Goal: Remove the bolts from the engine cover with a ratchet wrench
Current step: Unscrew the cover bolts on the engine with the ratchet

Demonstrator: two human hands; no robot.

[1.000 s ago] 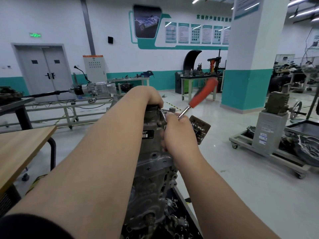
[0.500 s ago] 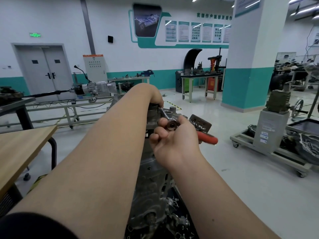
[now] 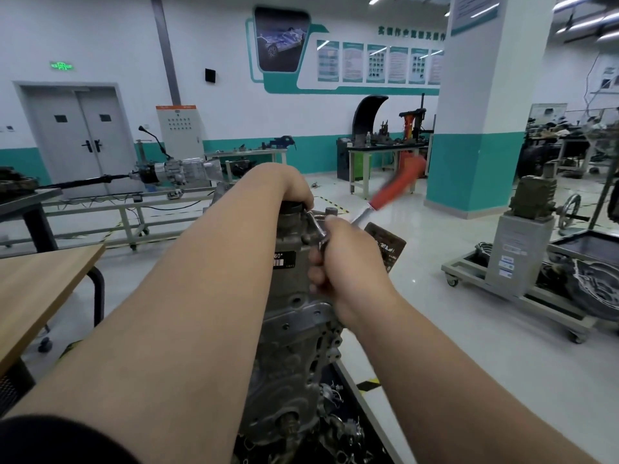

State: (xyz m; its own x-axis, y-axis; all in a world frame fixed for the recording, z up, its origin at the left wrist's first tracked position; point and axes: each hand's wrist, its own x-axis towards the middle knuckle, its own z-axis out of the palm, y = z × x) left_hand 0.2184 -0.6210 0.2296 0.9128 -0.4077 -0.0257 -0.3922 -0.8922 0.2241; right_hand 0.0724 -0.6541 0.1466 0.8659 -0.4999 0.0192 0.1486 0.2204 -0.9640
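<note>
A grey metal engine stands upright in front of me, its cover facing me. My left hand grips the top of the engine, fingers curled over its far edge. My right hand is wrapped round the head end of a ratchet wrench at the engine's upper right side. The wrench's red handle points up and to the right, blurred by motion. The bolt under the wrench head is hidden by my fingers.
A wooden table stands at my left. A wheeled stand with a grey machine and a metal housing sits at the right. Behind are a gearbox on a frame, a workbench and a white-and-teal pillar.
The wrench handle swung down to the lower right half a second ago and has now swung back up to the right. My left hand has stayed on the engine top.
</note>
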